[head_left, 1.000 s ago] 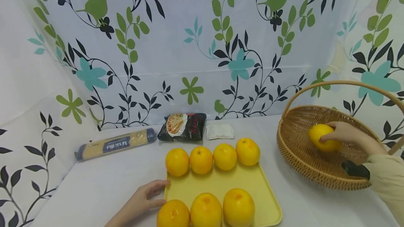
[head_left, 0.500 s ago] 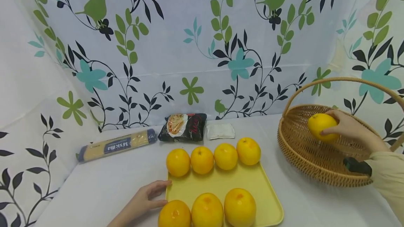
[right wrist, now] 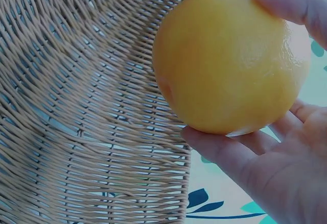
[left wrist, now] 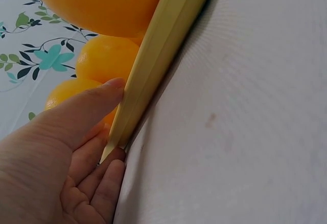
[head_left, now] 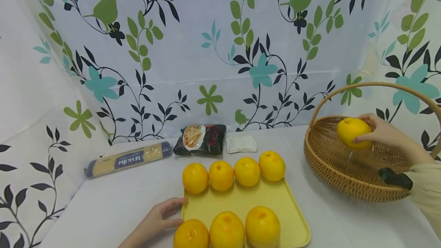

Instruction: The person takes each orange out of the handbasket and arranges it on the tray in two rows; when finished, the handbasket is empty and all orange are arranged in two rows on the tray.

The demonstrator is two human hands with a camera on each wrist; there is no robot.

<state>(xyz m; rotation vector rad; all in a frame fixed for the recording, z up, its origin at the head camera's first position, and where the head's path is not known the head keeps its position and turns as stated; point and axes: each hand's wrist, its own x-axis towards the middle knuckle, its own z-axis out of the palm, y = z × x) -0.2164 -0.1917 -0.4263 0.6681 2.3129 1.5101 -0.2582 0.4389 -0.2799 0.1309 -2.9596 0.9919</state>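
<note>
My right hand [head_left: 380,133] grips an orange [head_left: 353,132] above the wicker basket [head_left: 327,167]. Up close in the right wrist view, thumb and fingers [right wrist: 219,150] lie on opposite sides of this orange [right wrist: 225,60], with woven cane behind it. My left hand [head_left: 160,217] rests against the left edge of the yellow tray [head_left: 237,198], fingers loosely bent, the thumb apart from them. The left wrist view has the thumb tip at the tray's rim [left wrist: 145,71]. A far row of oranges [head_left: 221,175] and a near row [head_left: 226,229] sit on the tray.
Behind the tray lie a long pasta packet [head_left: 129,160], a black food bag [head_left: 200,139] and a small white packet [head_left: 241,144]. The basket's tall handle [head_left: 372,84] arches over its opening. A patterned cloth [head_left: 213,49] hangs behind the table.
My right hand has lifted the orange from low inside the basket up towards the height of its back rim. The left hand has stayed at the tray's edge.
</note>
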